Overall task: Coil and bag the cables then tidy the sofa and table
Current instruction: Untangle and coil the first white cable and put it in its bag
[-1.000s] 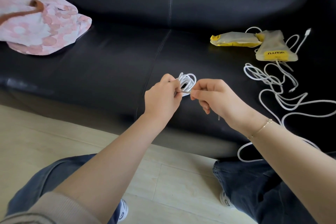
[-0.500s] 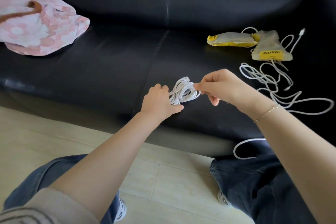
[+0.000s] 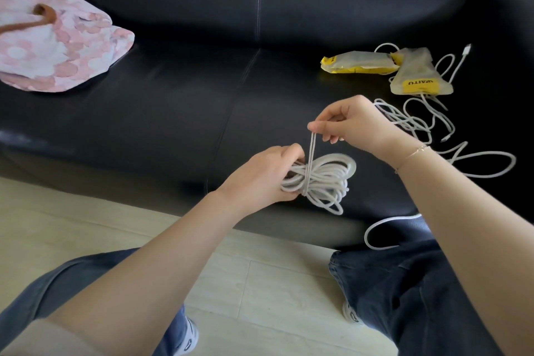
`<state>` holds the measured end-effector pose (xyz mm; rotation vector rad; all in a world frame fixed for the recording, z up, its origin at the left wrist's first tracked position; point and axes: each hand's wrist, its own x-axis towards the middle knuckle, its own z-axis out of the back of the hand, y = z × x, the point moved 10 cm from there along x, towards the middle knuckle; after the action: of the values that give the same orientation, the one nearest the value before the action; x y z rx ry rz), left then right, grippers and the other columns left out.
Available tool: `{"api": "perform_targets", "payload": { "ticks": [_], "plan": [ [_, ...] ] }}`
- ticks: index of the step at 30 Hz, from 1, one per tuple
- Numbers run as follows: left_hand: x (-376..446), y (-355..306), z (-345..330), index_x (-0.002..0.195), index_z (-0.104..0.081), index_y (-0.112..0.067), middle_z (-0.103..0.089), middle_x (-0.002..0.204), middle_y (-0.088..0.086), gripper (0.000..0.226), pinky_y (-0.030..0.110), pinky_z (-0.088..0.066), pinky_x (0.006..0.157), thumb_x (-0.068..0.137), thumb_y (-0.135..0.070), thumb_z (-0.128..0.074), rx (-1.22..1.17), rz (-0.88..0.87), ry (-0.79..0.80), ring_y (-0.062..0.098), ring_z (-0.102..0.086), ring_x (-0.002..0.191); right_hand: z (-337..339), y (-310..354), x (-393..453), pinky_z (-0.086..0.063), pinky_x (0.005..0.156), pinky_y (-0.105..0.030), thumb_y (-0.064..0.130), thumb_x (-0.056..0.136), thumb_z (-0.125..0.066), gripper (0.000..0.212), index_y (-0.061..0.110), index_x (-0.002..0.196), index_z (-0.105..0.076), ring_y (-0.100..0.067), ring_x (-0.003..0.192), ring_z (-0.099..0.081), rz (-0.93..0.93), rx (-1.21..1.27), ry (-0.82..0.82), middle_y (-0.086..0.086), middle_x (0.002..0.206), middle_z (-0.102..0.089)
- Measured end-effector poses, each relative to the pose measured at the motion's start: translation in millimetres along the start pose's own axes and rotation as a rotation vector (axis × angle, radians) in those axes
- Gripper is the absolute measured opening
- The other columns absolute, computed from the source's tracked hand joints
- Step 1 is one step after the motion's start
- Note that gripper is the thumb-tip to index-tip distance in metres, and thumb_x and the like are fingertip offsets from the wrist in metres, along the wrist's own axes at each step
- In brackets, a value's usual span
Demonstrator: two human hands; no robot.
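- A person is sitting in front of a black leather sofa (image 3: pixel 179 113), seen from above through a head-worn camera; both bare forearms are reaching in from the bottom of the frame toward the centre.
- The left hand (image 3: pixel 260 176), just below centre, is gripping one end of a coiled white cable (image 3: pixel 323 179), its fingers curled around the bunched loops.
- The coil is sitting just right of that hand, over the front edge of the sofa seat — pinched in at its middle, so the loops are fanning out to the right like a bow.
- The right hand (image 3: pixel 352 124), a little above and right of the coil, is pinching a short run of the same cable between thumb and forefinger; this run is stretching straight down and wrapping around the coil's waist.
- A thin bracelet (image 3: pixel 413 153) is showing on the right wrist.
- At centre right, a loose white cable (image 3: pixel 416 124) is lying tangled on the seat, with one loop hanging over the front edge.
- In the upper right, two translucent bags with yellow labels (image 3: pixel 416 72) are lying side by side — touching the loose cable.
- In the upper left, a pink floral fabric bag (image 3: pixel 57 49) is resting on the seat.
- Along the bottom, blue jeans (image 3: pixel 404 298) and pale floor tiles (image 3: pixel 86 228) are showing.
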<state>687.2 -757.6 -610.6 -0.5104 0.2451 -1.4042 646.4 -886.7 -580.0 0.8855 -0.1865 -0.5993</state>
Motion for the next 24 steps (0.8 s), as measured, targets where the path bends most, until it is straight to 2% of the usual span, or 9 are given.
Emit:
{"api": "perform_targets", "payload": {
  "ticks": [2,4,7,10,13,16,19,22,24],
  "plan": [
    [-4.9,-2.1,15.5,0.101,-0.047,-0.018,-0.056,0.089,-0.011,0.037,0.02,-0.042,0.064,0.08,-0.025,-0.077,-0.172,0.036,-0.066,0.009,-0.051,0.08,-6.6,-10.8,-2.2,-0.05,0.057,-0.017,0.026,0.084,-0.074,0.02,0.006,0.08,-0.074,-0.007,0.057,-0.06,-0.059,0.066,0.052,-0.004,0.067,-0.069],
    [-6.1,-2.3,29.1,0.102,-0.048,-0.018,-0.06,0.09,-0.01,0.041,0.018,-0.046,0.065,0.079,-0.029,-0.08,-0.332,0.075,-0.126,0.007,-0.059,0.079,-14.0,-15.5,-6.4,-0.051,0.06,-0.018,0.01,0.088,-0.069,0.011,0.006,0.079,-0.072,-0.004,0.059,-0.062,-0.077,0.122,0.127,0.001,0.067,-0.07],
    [-5.2,6.4,43.6,0.103,-0.05,-0.015,-0.063,0.088,-0.009,0.044,0.016,-0.048,0.063,0.077,-0.028,-0.083,-0.549,0.2,-0.227,0.001,-0.061,0.072,-20.8,-15.1,-13.7,-0.049,0.056,-0.013,-0.013,0.09,-0.051,0.029,0.007,0.073,-0.062,-0.004,0.056,-0.06,-0.1,0.282,0.176,0.005,0.055,-0.065],
    [-7.3,26.2,45.0,0.111,-0.048,-0.016,-0.063,0.091,-0.006,0.046,0.017,-0.05,0.058,0.08,-0.028,-0.08,-0.786,0.418,-0.285,0.001,-0.059,0.069,-36.9,-9.1,-19.1,-0.051,0.063,-0.022,0.005,0.093,-0.059,0.012,0.004,0.086,-0.07,-0.014,0.066,-0.057,-0.112,0.484,0.245,-0.005,0.071,-0.064],
    [-12.7,43.4,33.7,0.119,-0.043,-0.019,-0.062,0.103,-0.003,0.052,0.012,-0.05,0.057,0.082,-0.03,-0.077,-0.872,0.609,-0.242,0.005,-0.06,0.082,-39.2,-7.1,-19.6,-0.053,0.066,-0.022,0.013,0.092,-0.064,0.012,0.006,0.092,-0.073,-0.013,0.068,-0.059,-0.089,0.397,0.17,-0.006,0.076,-0.067],
    [-11.5,47.4,23.4,0.12,-0.043,-0.019,-0.061,0.103,-0.003,0.05,0.015,-0.051,0.06,0.082,-0.025,-0.076,-0.751,0.617,-0.15,0.008,-0.059,0.079,-41.6,-6.0,-18.1,-0.055,0.066,-0.021,0.007,0.092,-0.062,0.012,0.005,0.094,-0.074,-0.011,0.068,-0.061,-0.121,0.36,0.102,-0.006,0.076,-0.068],
    [-4.4,49.6,21.0,0.119,-0.042,-0.016,-0.055,0.109,0.001,0.051,0.027,-0.051,0.072,0.082,-0.02,-0.076,-0.477,0.557,-0.11,0.016,-0.059,0.089,-55.8,-15.3,-21.0,-0.055,0.074,-0.025,0.003,0.092,-0.06,0.013,0.006,0.097,-0.071,-0.016,0.078,-0.063,-0.28,0.479,0.173,-0.007,0.084,-0.069],
    [1.6,41.5,29.3,0.119,-0.043,-0.009,-0.046,0.111,0.004,0.05,0.029,-0.044,0.08,0.081,-0.015,-0.076,-0.128,0.445,-0.206,0.022,-0.051,0.099,-74.7,-10.3,-29.6,-0.049,0.089,-0.034,0.028,0.084,-0.067,0.032,0.011,0.111,-0.068,-0.02,0.093,-0.064,-0.373,0.684,0.329,-0.008,0.101,-0.068],
    [4.0,27.7,31.6,0.114,-0.045,-0.006,-0.046,0.108,0.007,0.046,0.026,-0.038,0.075,0.081,-0.009,-0.076,0.039,0.34,-0.281,0.02,-0.046,0.093,-72.8,-17.1,-28.4,-0.049,0.087,-0.034,0.05,0.077,-0.068,0.054,0.014,0.117,-0.067,-0.021,0.094,-0.063,-0.443,0.683,0.285,-0.009,0.107,-0.068]
  ]
}}
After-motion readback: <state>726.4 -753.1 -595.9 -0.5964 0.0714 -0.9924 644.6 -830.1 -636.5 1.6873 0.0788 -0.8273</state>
